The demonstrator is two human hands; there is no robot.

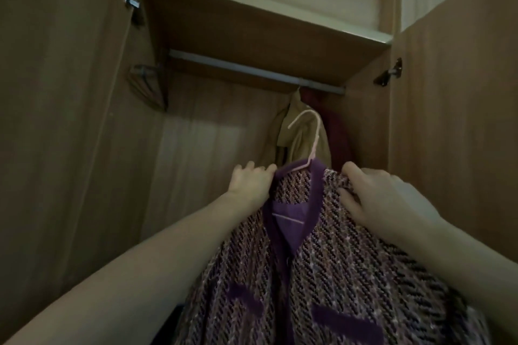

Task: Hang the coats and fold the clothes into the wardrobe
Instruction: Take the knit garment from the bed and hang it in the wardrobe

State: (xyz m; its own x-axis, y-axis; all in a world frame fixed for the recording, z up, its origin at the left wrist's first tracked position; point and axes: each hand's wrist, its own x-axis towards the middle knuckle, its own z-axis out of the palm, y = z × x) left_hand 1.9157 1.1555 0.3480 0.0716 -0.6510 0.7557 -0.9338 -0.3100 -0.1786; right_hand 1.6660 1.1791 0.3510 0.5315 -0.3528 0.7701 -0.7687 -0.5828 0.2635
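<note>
The left hand [251, 183] grips one shoulder of the coat [322, 260] and the right hand [375, 199] the other, keeping it spread on its pink hanger [309, 134], whose hook points toward the rail [252, 68] at twelve o'clock. At one o'clock, a tan coat [301, 134] already hangs from the rail.

Both arms raised, left hand [251, 183] and right hand [384, 199] gripping.

We see a rough tweed jacket [330, 269] with plush purple trim. The wardrobe [70, 120] is matt wood-grain; its rail [252, 68] looks like dull metal.
</note>
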